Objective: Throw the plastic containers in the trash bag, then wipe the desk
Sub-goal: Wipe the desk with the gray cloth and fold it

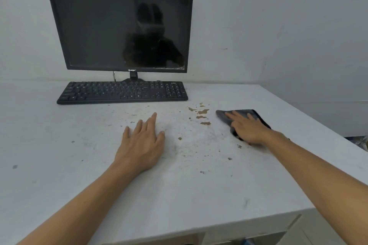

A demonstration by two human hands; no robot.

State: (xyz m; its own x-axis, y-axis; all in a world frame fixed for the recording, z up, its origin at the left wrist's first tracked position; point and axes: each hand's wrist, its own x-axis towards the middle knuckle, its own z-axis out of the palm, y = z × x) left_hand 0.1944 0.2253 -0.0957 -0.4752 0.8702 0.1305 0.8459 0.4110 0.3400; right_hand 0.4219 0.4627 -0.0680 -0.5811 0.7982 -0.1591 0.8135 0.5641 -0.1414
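Observation:
A dark grey cloth point(247, 114) lies on the white desk point(79, 155) at the right. My right hand point(248, 128) lies flat on top of the cloth, fingers straight and pointing left, pressing it to the desk. My left hand point(142, 145) rests flat on the desk near the middle, fingers spread and holding nothing. The desk's surface is scuffed, with brown chipped patches point(201, 114) between my two hands. No plastic containers or trash bag are in view.
A black keyboard point(123, 92) sits at the back of the desk in front of a dark monitor point(121, 26). White walls stand behind and to the right. The desk's right edge point(318, 125) runs just past the cloth.

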